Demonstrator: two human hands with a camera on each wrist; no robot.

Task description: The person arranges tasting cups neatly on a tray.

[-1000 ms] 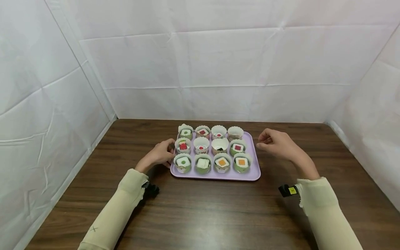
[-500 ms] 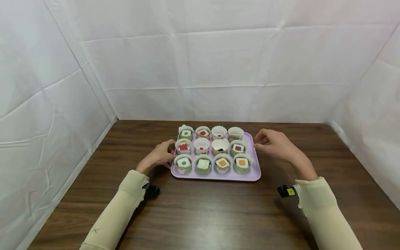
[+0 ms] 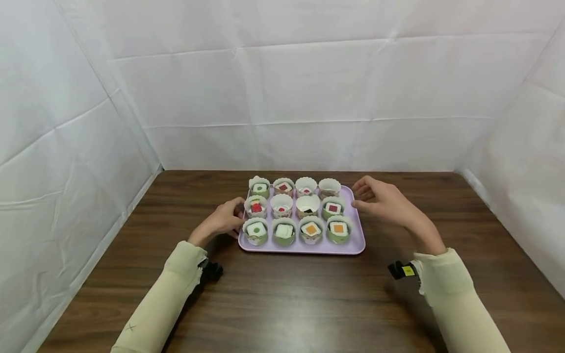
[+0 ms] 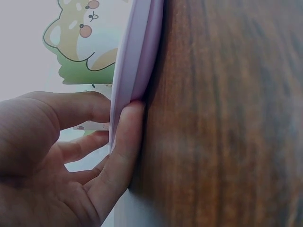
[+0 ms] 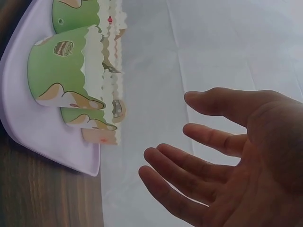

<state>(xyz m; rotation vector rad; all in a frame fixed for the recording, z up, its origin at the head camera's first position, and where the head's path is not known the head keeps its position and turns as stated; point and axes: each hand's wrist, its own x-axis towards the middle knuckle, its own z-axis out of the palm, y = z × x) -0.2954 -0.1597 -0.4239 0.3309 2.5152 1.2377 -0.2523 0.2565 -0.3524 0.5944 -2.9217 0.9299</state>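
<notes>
A lilac tray [image 3: 302, 249] lies on the table, bearing rows of scalloped paper cups. Small white square pieces with coloured centres sit in many cups, such as the one with an orange square [image 3: 338, 229] at front right. My left hand [image 3: 220, 219] is at the tray's left side; in the left wrist view its thumb and fingers pinch the tray rim [image 4: 135, 56]. On the other side my right hand [image 3: 386, 203] hovers at the tray's right edge. Its fingers are loosely spread and hold nothing in the right wrist view, apart from the green dog-print cup [image 5: 57, 66].
A dark wooden table [image 3: 282, 304] carries the tray near its back edge. White cloth [image 3: 309, 88] stands as a wall behind and on both sides. A red piece [image 3: 256, 208] sits in a left-hand cup. Black wrist devices [image 3: 399, 270] hang under both cuffs.
My right hand has moved left, from beside the tray to over its right edge, with its fingers spreading. The left hand stays at the tray's left rim. The cups keep their places.
</notes>
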